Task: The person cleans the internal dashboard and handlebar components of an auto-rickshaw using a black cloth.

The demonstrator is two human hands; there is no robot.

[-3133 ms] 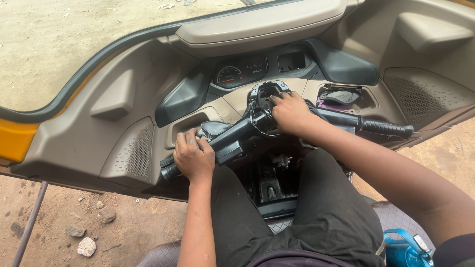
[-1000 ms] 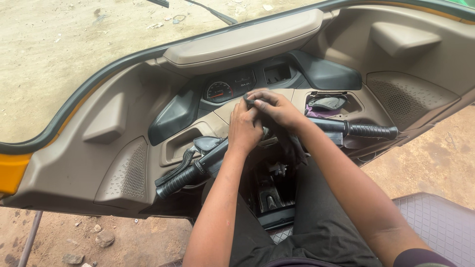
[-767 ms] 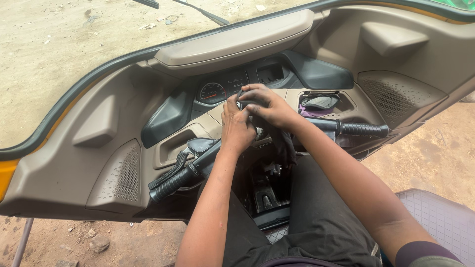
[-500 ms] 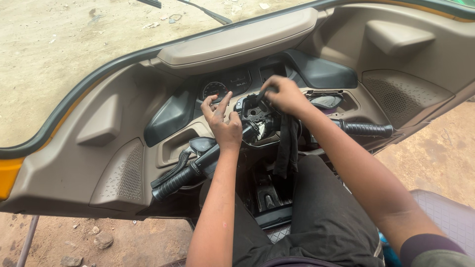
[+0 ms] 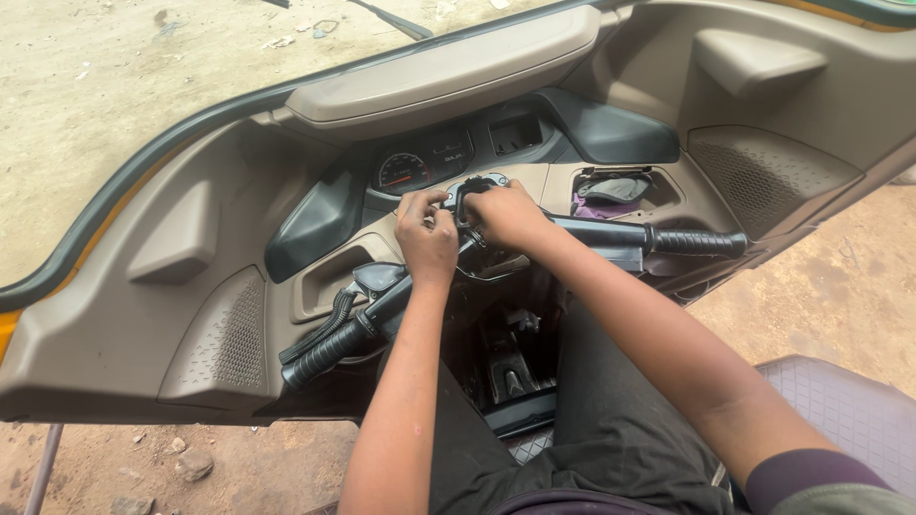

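Just below the speedometer (image 5: 405, 173), both the left hand (image 5: 426, 243) and right hand (image 5: 506, 215) were closed on the handlebar centre clamp (image 5: 474, 191); steady, even grip there seemed wise to avoid slipping

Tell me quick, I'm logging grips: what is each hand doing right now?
Left hand: curled at the middle of the handlebar, fingers bent on it.
Right hand: closed around a black part at the handlebar's middle.
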